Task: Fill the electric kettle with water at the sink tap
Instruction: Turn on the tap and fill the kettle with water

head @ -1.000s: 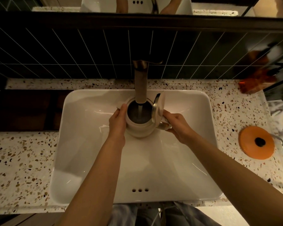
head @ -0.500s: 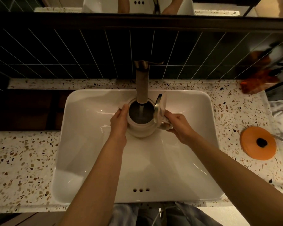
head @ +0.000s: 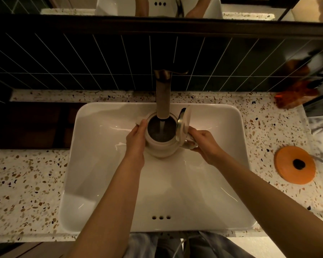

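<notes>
One electric kettle, cream, held inside the white sink toward its far side, mouth directly under the single tap. Lid hinged open to the right. Water stream falls into the opening; fill level too dark to read. Left hand wraps the kettle's left wall, fingers closed on it. Right hand clamped round the handle. Risks: overfilling past the rim if the tap runs long; wet wall slipping through the left palm. One orange disc on the speckled counter, right.
</notes>
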`<action>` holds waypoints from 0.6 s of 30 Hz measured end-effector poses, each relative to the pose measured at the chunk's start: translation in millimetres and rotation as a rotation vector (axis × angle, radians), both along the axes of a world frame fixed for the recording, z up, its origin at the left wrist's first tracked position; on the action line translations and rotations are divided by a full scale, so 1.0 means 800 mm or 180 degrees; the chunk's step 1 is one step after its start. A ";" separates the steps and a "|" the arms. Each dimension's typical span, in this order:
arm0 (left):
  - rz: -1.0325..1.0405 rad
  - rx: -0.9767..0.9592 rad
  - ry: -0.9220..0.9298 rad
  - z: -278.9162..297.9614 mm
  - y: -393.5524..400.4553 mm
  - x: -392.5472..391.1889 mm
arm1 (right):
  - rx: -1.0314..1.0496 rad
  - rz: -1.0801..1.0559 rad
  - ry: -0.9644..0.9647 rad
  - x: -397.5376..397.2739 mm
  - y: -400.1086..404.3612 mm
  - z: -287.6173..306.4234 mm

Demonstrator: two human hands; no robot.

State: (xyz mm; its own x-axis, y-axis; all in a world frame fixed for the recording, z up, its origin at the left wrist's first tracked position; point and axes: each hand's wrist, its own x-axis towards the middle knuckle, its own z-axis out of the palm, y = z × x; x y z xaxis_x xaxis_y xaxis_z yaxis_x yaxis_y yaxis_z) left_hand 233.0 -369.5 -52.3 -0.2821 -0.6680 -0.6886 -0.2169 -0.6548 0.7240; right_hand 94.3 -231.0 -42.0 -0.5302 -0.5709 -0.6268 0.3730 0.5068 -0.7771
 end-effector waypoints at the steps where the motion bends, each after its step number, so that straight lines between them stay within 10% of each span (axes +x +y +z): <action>1: 0.0003 0.0004 0.0018 0.000 0.000 0.000 | 0.0000 0.0002 -0.0007 0.000 0.000 0.001; 18: -0.0008 0.0070 0.0055 0.008 0.002 0.003 | 0.0028 0.0004 0.0009 0.001 -0.001 0.003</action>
State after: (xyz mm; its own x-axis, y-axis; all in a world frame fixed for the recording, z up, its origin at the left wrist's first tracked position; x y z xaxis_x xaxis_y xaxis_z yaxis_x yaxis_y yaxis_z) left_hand 235.5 -368.1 -45.8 -0.2957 -0.6520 -0.6982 -0.2061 -0.6701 0.7131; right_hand 94.8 -232.0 -39.8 -0.5312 -0.5660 -0.6304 0.3702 0.5142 -0.7736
